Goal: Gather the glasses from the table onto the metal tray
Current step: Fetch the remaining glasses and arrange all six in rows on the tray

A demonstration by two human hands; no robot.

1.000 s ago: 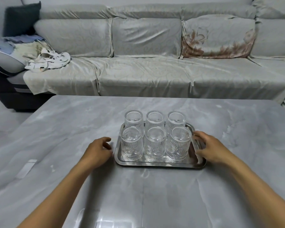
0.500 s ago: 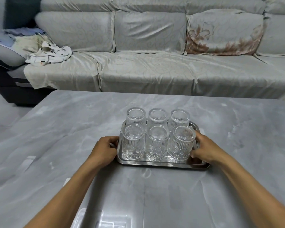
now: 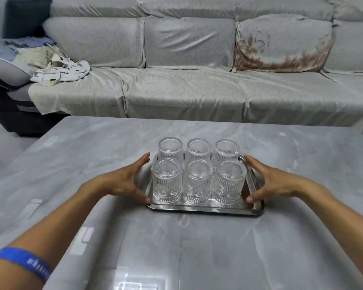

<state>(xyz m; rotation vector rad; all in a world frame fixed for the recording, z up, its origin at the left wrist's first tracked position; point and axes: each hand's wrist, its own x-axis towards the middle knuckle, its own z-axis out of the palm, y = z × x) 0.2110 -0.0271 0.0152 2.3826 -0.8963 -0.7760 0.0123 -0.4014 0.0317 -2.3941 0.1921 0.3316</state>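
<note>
All six ribbed glasses (image 3: 197, 174) stand in two rows on the metal tray (image 3: 205, 208), near the middle of the surface (image 3: 92, 164). A second ago the hands gripped the tray's short ends; now the left hand (image 3: 124, 181) and right hand (image 3: 275, 182) have let go, fingers spread apart beside it. Gathering looks complete.

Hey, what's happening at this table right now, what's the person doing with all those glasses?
A person is gathering glasses onto a metal tray on a grey table. Six ribbed glasses stand on it in two rows of three, and no others show on the table. The left hand and right hand are spread open at the tray's two short sides, thumbs at its near corners, neither closed on anything. Behind is a covered sofa.
</note>
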